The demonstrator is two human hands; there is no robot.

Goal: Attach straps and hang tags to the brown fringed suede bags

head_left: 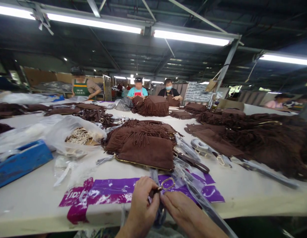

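At the table's front edge, my left hand [144, 200] pinches the small dark end of a bag strap. A gold oval ring [168, 183] stands up from that end, just above my fingertips. My right hand [181, 211] closes on the same strap from the other side, its fingertips partly hidden. Clear plastic wrap [201, 198] covers a long strap part running past my right wrist. Just beyond my hands, a brown suede bag [148, 153] with a gold-edged opening lies against a fringed brown pile [140, 132].
Purple tape [111, 191] is stuck along the front of the white table [31, 205]. A blue tape dispenser [21, 162] and a plastic bag of cord [80, 135] sit left. Fringed bags [267, 142] heap up on the right. Several co-workers are across the table.
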